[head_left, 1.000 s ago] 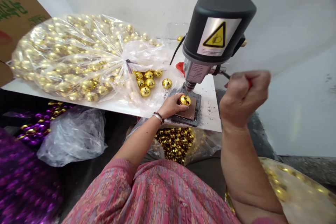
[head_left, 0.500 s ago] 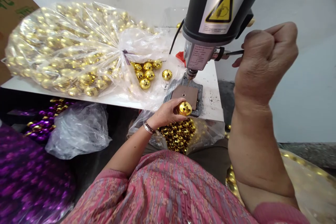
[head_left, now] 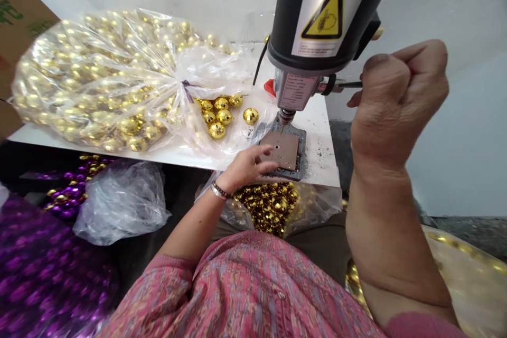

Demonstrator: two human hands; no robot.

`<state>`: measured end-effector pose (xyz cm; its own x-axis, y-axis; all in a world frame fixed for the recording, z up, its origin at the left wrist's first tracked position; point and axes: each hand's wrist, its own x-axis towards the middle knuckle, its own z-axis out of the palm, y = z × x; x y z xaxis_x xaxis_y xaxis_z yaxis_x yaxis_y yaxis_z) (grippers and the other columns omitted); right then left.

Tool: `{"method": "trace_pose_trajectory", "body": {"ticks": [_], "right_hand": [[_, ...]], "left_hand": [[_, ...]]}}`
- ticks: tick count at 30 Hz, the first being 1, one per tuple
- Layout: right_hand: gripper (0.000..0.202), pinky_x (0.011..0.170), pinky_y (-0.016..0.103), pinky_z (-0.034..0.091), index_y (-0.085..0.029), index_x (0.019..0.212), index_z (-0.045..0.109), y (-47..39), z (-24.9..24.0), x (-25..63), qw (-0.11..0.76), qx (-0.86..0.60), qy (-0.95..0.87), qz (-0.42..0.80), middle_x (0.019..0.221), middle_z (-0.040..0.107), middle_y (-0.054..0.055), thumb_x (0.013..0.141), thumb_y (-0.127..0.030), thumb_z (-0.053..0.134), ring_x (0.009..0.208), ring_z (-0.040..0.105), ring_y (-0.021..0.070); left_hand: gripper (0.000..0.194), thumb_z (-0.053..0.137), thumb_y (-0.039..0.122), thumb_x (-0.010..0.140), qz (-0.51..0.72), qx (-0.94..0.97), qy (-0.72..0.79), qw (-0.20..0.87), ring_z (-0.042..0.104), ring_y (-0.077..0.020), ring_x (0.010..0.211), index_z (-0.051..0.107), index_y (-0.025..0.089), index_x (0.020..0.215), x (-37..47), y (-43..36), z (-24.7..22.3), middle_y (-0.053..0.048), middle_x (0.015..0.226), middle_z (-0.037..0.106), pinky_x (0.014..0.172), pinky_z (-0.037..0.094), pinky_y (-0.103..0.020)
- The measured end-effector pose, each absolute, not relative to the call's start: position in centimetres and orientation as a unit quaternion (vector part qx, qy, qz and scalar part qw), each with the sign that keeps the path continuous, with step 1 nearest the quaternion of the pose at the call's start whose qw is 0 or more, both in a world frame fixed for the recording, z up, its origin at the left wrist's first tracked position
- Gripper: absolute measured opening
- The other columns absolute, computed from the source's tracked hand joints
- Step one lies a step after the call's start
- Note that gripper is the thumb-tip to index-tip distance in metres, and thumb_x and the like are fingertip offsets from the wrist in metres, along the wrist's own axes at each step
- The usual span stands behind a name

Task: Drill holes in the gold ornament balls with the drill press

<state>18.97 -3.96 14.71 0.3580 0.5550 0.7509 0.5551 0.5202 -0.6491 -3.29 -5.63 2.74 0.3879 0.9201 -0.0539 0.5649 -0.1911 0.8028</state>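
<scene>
My left hand (head_left: 249, 169) is empty, fingers apart, over the front left edge of the brown plate (head_left: 285, 151) on the drill press base. Wrapped round the lever (head_left: 347, 84) of the black drill press (head_left: 319, 16), my right hand (head_left: 396, 95) is closed. The drill bit (head_left: 282, 128) points down above the back of the plate. Below the table edge, an open clear bag holds many gold faceted balls (head_left: 273, 208). One gold ball (head_left: 250, 115) sits left of the machine, near several others (head_left: 224, 116) at the mouth of a bag.
A big clear bag of gold balls (head_left: 99, 79) covers the left of the white table (head_left: 158, 157). A crumpled clear bag (head_left: 122, 200) and a purple bag (head_left: 47, 269) lie lower left. A cardboard box (head_left: 24, 21) stands far left; a red scrap (head_left: 270, 87) lies behind the base.
My left hand has let go of the gold ball, which is out of it now, and its fingers have spread. My right hand stays on the lever.
</scene>
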Motion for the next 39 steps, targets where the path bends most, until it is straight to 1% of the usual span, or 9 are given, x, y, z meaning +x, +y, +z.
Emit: {"method": "trace_pose_trajectory", "body": {"ticks": [4,7,10,14,21,26,32,35,39], "right_hand": [[0.023,0.070,0.027,0.040,-0.022,0.081,0.039,-4.3,14.3,19.0,0.655,-0.504,-0.562,-0.015,0.072,0.042,-0.007,0.097,-0.033,0.052,0.063,0.044,0.0045],[0.023,0.070,0.027,0.042,-0.022,0.083,0.042,-4.6,14.2,19.0,0.643,-0.515,-0.566,-0.023,0.072,0.044,-0.007,0.098,-0.034,0.053,0.063,0.046,0.0049],[0.023,0.069,0.026,0.043,-0.022,0.083,0.043,-5.0,14.4,19.0,0.635,-0.518,-0.573,-0.026,0.070,0.045,-0.007,0.099,-0.035,0.053,0.063,0.046,0.0055],[0.021,0.066,0.025,0.043,-0.022,0.082,0.041,-5.4,14.7,18.8,0.639,-0.521,-0.565,-0.006,0.069,0.045,-0.006,0.096,-0.034,0.052,0.061,0.045,0.0051],[0.019,0.068,0.024,0.043,-0.023,0.082,0.038,-5.0,14.4,18.5,0.652,-0.510,-0.560,-0.020,0.068,0.041,-0.007,0.095,-0.034,0.046,0.061,0.043,0.0043],[0.021,0.070,0.022,0.042,-0.023,0.083,0.038,-4.9,14.4,18.6,0.653,-0.504,-0.565,-0.003,0.068,0.041,-0.008,0.096,-0.032,0.051,0.060,0.041,0.0018],[0.024,0.070,0.018,0.036,-0.020,0.085,0.042,-4.3,13.8,18.9,0.676,-0.465,-0.572,-0.007,0.074,0.044,-0.009,0.102,-0.031,0.053,0.061,0.041,-0.0022],[0.024,0.070,0.019,0.037,-0.020,0.084,0.043,-4.2,13.6,19.0,0.679,-0.469,-0.565,-0.001,0.073,0.043,-0.009,0.102,-0.030,0.055,0.060,0.041,-0.0021],[0.025,0.072,0.019,0.040,-0.020,0.083,0.042,-4.4,13.9,19.0,0.672,-0.474,-0.569,0.010,0.072,0.044,-0.009,0.100,-0.031,0.057,0.061,0.043,-0.0009]], "left_hand": [[0.047,0.066,0.021,0.102,0.294,0.633,0.667,0.260,0.074,-0.0291,0.124,0.072,0.006,0.146,-3.6,1.3,3.4,-0.023,0.141,0.077,0.112,0.054,-0.038],[0.058,0.073,0.019,0.095,0.300,0.593,0.707,0.241,0.071,-0.0331,0.134,0.067,0.006,0.151,-3.4,6.1,3.0,-0.024,0.141,0.076,0.116,0.050,-0.037],[0.053,0.084,0.022,0.085,0.282,0.597,0.703,0.265,0.074,-0.0320,0.120,0.073,0.010,0.135,-2.9,8.7,1.6,-0.018,0.122,0.080,0.106,0.053,-0.035],[0.032,0.083,0.022,0.083,0.289,0.601,0.686,0.290,0.070,-0.0229,0.097,0.072,0.014,0.112,-2.5,8.8,0.2,-0.008,0.096,0.075,0.091,0.054,-0.031],[0.068,0.078,0.021,0.079,0.416,0.579,0.587,0.383,0.067,-0.0151,0.091,0.051,0.022,0.141,-4.9,3.5,2.2,-0.005,0.114,0.068,0.083,0.058,-0.027],[0.061,0.085,0.034,0.081,0.347,0.597,0.485,0.536,0.065,-0.0131,0.084,0.058,0.023,0.134,-6.3,-0.5,2.8,-0.001,0.104,0.069,0.071,0.053,-0.022],[0.066,0.081,0.059,0.093,0.365,0.410,0.380,0.744,0.075,-0.0179,0.083,0.057,0.031,0.148,-5.3,-1.9,0.6,-0.004,0.109,0.074,0.060,0.050,-0.023],[0.069,0.082,0.046,0.092,0.374,0.404,0.395,0.736,0.076,-0.0179,0.085,0.056,0.030,0.155,-4.7,-1.8,0.5,-0.005,0.113,0.076,0.067,0.055,-0.025],[0.075,0.086,0.033,0.087,0.337,0.513,0.485,0.623,0.070,-0.0164,0.080,0.061,0.021,0.157,-3.7,-1.6,1.3,-0.006,0.107,0.078,0.076,0.058,-0.030]]}}
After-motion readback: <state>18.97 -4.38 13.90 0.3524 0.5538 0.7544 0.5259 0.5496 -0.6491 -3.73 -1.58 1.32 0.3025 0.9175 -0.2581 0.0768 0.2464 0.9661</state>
